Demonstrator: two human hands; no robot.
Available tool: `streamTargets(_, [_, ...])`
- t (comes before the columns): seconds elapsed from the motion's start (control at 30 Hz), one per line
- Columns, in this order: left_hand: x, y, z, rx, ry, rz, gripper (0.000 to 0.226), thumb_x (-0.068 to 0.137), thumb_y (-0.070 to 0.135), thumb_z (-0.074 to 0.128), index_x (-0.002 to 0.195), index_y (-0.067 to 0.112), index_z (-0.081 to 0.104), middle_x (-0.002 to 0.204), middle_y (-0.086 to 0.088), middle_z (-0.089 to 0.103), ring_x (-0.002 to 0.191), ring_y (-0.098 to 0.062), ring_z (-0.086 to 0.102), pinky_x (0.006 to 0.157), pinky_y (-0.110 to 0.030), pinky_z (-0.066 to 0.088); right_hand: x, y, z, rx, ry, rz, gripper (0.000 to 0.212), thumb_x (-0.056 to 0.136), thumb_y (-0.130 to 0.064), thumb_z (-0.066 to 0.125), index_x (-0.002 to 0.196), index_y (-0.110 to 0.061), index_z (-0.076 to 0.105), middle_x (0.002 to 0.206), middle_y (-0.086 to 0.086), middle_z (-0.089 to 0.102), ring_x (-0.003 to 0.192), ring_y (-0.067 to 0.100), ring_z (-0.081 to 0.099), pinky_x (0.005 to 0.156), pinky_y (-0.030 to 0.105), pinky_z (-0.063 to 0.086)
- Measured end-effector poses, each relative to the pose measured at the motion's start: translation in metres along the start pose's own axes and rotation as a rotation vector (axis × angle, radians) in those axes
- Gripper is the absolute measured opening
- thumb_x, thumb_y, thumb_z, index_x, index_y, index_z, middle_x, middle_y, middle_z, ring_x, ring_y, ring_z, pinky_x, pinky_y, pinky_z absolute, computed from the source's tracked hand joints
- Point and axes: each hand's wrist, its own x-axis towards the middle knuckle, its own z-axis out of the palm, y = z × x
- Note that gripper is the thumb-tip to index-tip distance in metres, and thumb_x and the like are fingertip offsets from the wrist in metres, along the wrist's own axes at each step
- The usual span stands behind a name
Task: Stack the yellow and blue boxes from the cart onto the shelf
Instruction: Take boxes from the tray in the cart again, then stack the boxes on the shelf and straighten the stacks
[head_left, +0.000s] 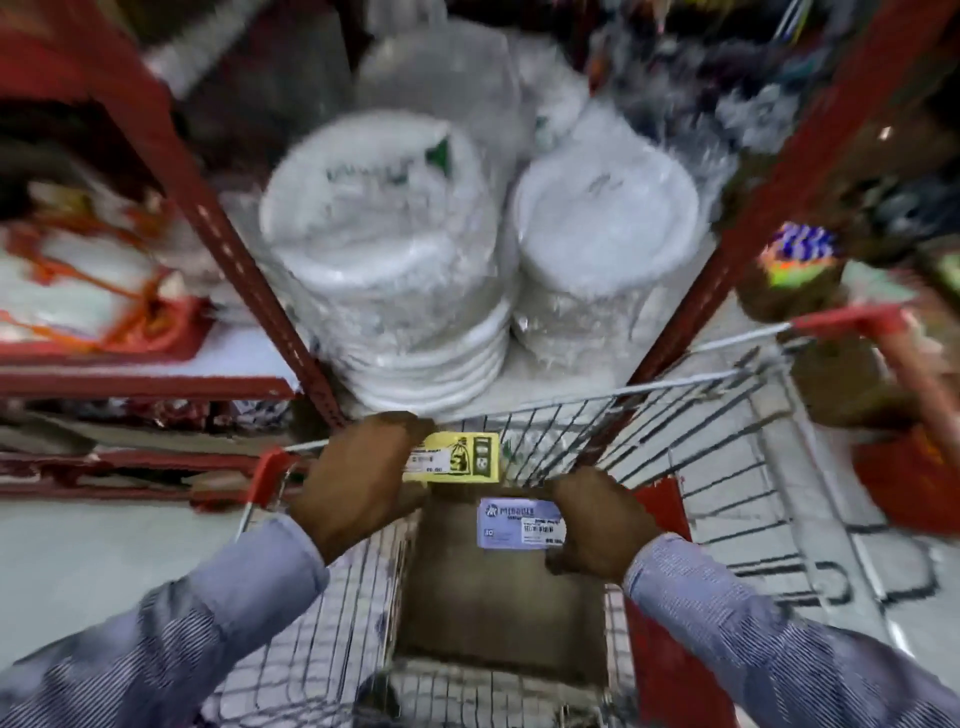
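Note:
A yellow box (460, 460) with a black bag drawing is held above the front of the wire cart (727, 441), gripped at its left end by my left hand (363, 478). A pale blue box (514, 522) with a white label sits just below and to the right, and my right hand (592, 525) grips its right end. Both boxes hover over a brown cardboard carton (493, 613) inside the cart. The shelf (545, 374) lies just beyond the cart's front rim.
Two wrapped stacks of white disposable plates (384, 270) (602, 249) fill the shelf between red slotted uprights (228, 249) (779, 197). A red-edged shelf (140, 384) with packaged goods is at left. The cart's red handle (893, 343) is at right. The picture is blurred.

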Motion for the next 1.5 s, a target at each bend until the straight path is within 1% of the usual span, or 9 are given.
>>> streamTargets(0.1, [-0.019, 0.014, -0.092, 0.023, 0.155, -0.027, 0.058, 0.061, 0.037, 0.083, 0.115, 0.028, 0.064, 0.106, 0.002, 0.073, 0.091, -0.024, 0.070, 0.073, -0.036, 0.057, -0.027, -0.017, -0.074, 0.000, 0.190, -0.059, 0.039, 0.056, -0.045, 0.078, 0.070, -0.019, 0.052, 0.071, 0.003, 0.059, 0.070, 0.027, 0.062, 0.049, 0.030, 0.039])
streamTargets(0.2, [-0.034, 0.029, -0.169, 0.048, 0.286, -0.050, 0.063, 0.055, 0.033, 0.079, 0.116, 0.025, 0.066, 0.110, -0.001, 0.074, 0.095, -0.026, 0.071, 0.077, -0.040, 0.059, -0.055, -0.035, -0.143, -0.032, 0.335, -0.100, 0.038, 0.051, -0.043, 0.075, 0.074, -0.017, 0.060, 0.069, 0.003, 0.065, 0.066, 0.023, 0.063, 0.052, 0.031, 0.046])
streamTargets(0.37, [-0.050, 0.052, -0.278, 0.121, 0.493, -0.031, 0.060, 0.053, 0.031, 0.081, 0.112, 0.027, 0.069, 0.101, 0.004, 0.076, 0.084, -0.019, 0.070, 0.071, -0.036, 0.059, -0.102, -0.063, -0.246, -0.085, 0.557, -0.132, 0.035, 0.049, -0.039, 0.073, 0.076, -0.019, 0.062, 0.062, -0.003, 0.058, 0.056, 0.011, 0.046, 0.049, 0.027, 0.040])
streamTargets(0.57, [-0.045, 0.071, -0.369, 0.182, 0.702, 0.021, 0.071, 0.052, 0.034, 0.085, 0.119, 0.024, 0.067, 0.111, 0.002, 0.074, 0.097, -0.018, 0.069, 0.082, -0.032, 0.057, -0.140, -0.076, -0.342, -0.143, 0.838, -0.179, 0.032, 0.049, -0.041, 0.071, 0.060, -0.024, 0.047, 0.050, -0.005, 0.040, 0.051, 0.011, 0.038, 0.043, 0.024, 0.028])
streamTargets(0.77, [-0.002, 0.077, -0.414, 0.117, 0.802, 0.095, 0.067, 0.055, 0.025, 0.085, 0.119, 0.021, 0.067, 0.113, 0.001, 0.074, 0.099, -0.016, 0.069, 0.088, -0.035, 0.056, -0.146, -0.069, -0.416, -0.173, 1.031, -0.159, 0.041, 0.056, -0.033, 0.074, 0.053, -0.029, 0.034, 0.049, -0.008, 0.032, 0.049, 0.008, 0.035, 0.043, 0.020, 0.025])
streamTargets(0.83, [0.016, 0.077, -0.424, 0.125, 0.832, 0.121, 0.067, 0.057, 0.025, 0.086, 0.120, 0.021, 0.065, 0.114, 0.002, 0.073, 0.100, -0.015, 0.067, 0.088, -0.033, 0.056, -0.141, -0.065, -0.435, -0.188, 1.089, -0.127, 0.021, 0.060, -0.031, 0.077, 0.067, -0.026, 0.057, 0.060, -0.009, 0.053, 0.058, 0.011, 0.051, 0.048, 0.021, 0.037])
streamTargets(0.9, [0.033, 0.077, -0.432, 0.141, 0.839, 0.139, 0.065, 0.061, 0.023, 0.085, 0.122, 0.021, 0.064, 0.115, 0.002, 0.072, 0.101, -0.015, 0.066, 0.088, -0.032, 0.055, -0.134, -0.063, -0.451, -0.198, 1.126, -0.091, 0.033, 0.066, -0.032, 0.077, 0.096, -0.021, 0.066, 0.089, -0.004, 0.070, 0.082, 0.019, 0.062, 0.064, 0.029, 0.047])
streamTargets(1.2, [0.081, 0.067, -0.445, 0.178, 0.810, 0.159, 0.052, 0.076, 0.012, 0.076, 0.126, 0.017, 0.060, 0.123, -0.003, 0.068, 0.111, -0.020, 0.063, 0.094, -0.033, 0.051, -0.095, -0.047, -0.486, -0.256, 1.126, -0.012, 0.048, 0.081, -0.026, 0.074, 0.125, -0.020, 0.055, 0.124, 0.003, 0.063, 0.115, 0.025, 0.055, 0.091, 0.036, 0.046])
streamTargets(1.5, [0.105, 0.060, -0.445, 0.175, 0.794, 0.192, 0.051, 0.077, 0.011, 0.076, 0.124, 0.021, 0.061, 0.122, 0.001, 0.069, 0.107, -0.017, 0.063, 0.089, -0.032, 0.052, -0.075, -0.034, -0.495, -0.196, 1.111, 0.012, 0.033, 0.067, -0.016, 0.076, 0.096, -0.022, 0.061, 0.107, 0.004, 0.070, 0.099, 0.026, 0.058, 0.072, 0.033, 0.043])
